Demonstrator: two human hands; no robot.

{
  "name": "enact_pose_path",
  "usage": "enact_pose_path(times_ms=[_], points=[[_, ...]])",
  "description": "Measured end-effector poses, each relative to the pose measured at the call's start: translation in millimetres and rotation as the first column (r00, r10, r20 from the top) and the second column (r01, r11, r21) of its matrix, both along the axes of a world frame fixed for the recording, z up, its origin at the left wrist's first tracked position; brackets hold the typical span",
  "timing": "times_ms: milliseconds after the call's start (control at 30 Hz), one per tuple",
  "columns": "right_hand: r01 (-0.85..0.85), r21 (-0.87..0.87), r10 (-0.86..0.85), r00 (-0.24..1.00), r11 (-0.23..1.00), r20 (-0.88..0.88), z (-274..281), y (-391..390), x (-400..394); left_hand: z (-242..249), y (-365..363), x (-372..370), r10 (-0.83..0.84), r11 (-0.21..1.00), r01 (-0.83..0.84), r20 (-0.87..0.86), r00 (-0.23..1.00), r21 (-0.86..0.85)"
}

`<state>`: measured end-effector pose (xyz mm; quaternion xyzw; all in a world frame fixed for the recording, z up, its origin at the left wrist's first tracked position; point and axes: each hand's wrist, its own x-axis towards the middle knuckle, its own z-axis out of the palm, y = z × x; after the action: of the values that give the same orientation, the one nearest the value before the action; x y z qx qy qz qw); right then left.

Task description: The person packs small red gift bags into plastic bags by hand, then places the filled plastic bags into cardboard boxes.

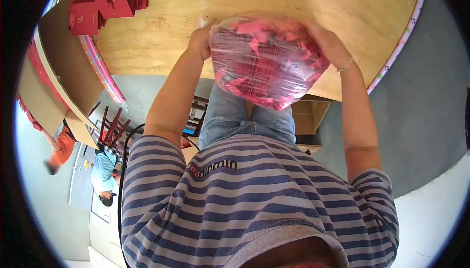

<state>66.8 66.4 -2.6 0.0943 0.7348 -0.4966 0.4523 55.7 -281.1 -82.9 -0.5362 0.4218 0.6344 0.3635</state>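
A clear plastic bag (264,67) packed with red items with ribbon-like pieces is held up at the near edge of the wooden table. My left hand (201,42) grips its left side, with a small whitish bit of plastic showing by the fingers. On the opposite side my right hand (329,46), wearing a bracelet at the wrist, is wrapped round the bag's upper right edge. The fingertips of both hands are partly hidden behind the bag, and the right one is slightly blurred.
Stacked red paper gift bags (110,1) lie at the table's far left. The wooden table (152,47) has a patterned trim along its edges. An open cardboard box (73,57) stands left, a wooden chair (113,126) beyond it. Two other people are at lower left.
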Motion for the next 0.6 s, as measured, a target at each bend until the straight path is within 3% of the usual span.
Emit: enact_pose_path(times_ms=[33,67,100,133,167,233,267,300,333,400,433,467,533,567,600], points=[[0.411,-0.087,-0.420,0.888,0.907,-0.188,-20,10,21,-2,2,3,0.090,0.994,-0.089,-0.014,0.996,0.070],[0.677,-0.073,-0.680,0.727,0.733,-0.095,-24,23,32,-5,3,4,0.099,0.993,-0.097,-0.020,0.995,0.069],[0.873,-0.031,-0.874,0.486,0.486,-0.007,-24,30,43,-8,2,6,0.077,0.997,-0.077,-0.027,0.997,-0.004],[0.931,0.014,-0.931,0.363,0.364,0.048,-22,30,58,-12,1,9,0.055,0.995,-0.057,-0.031,0.998,-0.078],[0.969,0.069,-0.969,0.229,0.235,0.094,-19,28,76,-24,-1,15,-0.109,0.976,0.090,-0.085,0.990,-0.199],[0.983,0.022,-0.919,0.165,0.185,0.358,-23,5,109,-40,-3,22,-0.165,0.968,0.138,-0.115,0.980,-0.210],[0.985,0.006,-0.905,0.153,0.170,0.397,-32,-12,123,-43,-2,22,-0.226,0.956,0.191,-0.145,0.963,-0.222],[0.989,0.141,-0.852,-0.044,0.036,0.522,-12,-29,103,-22,10,13,-0.166,0.971,0.148,-0.083,0.983,-0.187],[0.990,0.137,-0.849,-0.040,0.038,0.527,-8,-29,97,-22,11,14,-0.166,0.970,0.146,-0.087,0.982,-0.193],[0.998,0.055,-0.760,-0.021,0.020,0.649,-10,-33,89,-25,10,15,-0.396,0.918,0.391,-0.119,0.910,-0.068],[0.997,-0.074,-0.721,0.067,0.022,0.689,-22,-29,97,-30,16,13,-0.515,0.857,0.507,-0.112,0.850,-0.094],[0.997,-0.077,-0.724,0.064,0.015,0.687,-26,-25,101,-31,23,18,-0.520,0.854,0.513,-0.116,0.846,-0.092],[0.995,-0.097,-0.748,0.045,-0.027,0.662,-25,-21,96,4,48,13,-0.383,0.923,0.364,-0.239,0.892,-0.123],[0.989,-0.149,-0.751,0.087,-0.015,0.654,-14,-16,94,2,47,16,-0.346,0.936,0.330,-0.153,0.926,-0.119],[0.999,-0.020,-0.808,-0.019,-0.038,0.588,-20,-6,106,12,53,11,-0.350,0.935,0.335,-0.151,0.924,-0.116]])
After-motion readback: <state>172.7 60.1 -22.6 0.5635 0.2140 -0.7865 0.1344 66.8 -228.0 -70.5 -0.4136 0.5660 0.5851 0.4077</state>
